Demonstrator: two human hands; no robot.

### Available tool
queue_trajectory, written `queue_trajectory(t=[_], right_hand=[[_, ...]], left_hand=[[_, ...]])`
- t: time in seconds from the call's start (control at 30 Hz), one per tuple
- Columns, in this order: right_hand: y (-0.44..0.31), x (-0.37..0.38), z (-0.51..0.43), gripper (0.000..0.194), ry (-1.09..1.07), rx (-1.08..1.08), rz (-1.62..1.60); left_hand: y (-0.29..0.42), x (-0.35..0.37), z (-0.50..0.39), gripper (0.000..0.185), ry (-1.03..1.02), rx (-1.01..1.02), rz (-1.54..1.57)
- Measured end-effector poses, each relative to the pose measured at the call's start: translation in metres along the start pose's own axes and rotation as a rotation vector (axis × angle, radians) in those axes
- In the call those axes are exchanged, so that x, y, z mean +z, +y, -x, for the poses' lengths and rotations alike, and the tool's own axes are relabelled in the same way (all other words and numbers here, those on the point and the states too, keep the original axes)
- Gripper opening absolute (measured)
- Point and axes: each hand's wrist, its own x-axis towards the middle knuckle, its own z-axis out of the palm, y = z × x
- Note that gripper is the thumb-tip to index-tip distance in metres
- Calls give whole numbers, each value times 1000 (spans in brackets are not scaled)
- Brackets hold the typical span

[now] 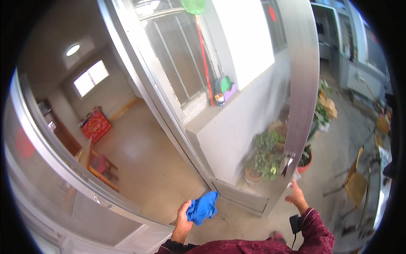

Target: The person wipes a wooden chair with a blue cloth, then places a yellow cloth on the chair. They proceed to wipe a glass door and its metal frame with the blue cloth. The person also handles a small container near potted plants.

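My left hand [184, 217] is closed on a crumpled blue cloth [203, 208], held low in front of me by the open doorway. On the other side, my right hand [296, 196] holds nothing, its fingers apart and stretched out just beside the outer edge of a metal-framed glass door [299, 79]. The door handle [288, 162] sits above that hand; touch between the hand and the door cannot be made out. A small black device with a cable is at my right wrist.
Potted plants [265, 155] stand behind the glass door. A wicker chair [356, 187] is at the right. Through the doorway are a wooden chair [103, 168] and a red-covered box [96, 124]. Another door leaf [111, 211] stands at the left.
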Motion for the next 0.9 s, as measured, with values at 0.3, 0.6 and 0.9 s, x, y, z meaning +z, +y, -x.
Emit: queue_trajectory(t=[0.3, 0.6, 0.9], right_hand=[[-87, -67, -63, 72, -680, -595, 190], [-118, -60, -32, 69, -820, -794, 495], [-126, -7, -1, 63, -1025, -930, 369]], left_hand=[[-71, 167, 38, 44, -155, 199, -996], [-89, 199, 83, 89, -70, 98, -1478], [-86, 197, 122, 86, 99, 172, -1342]])
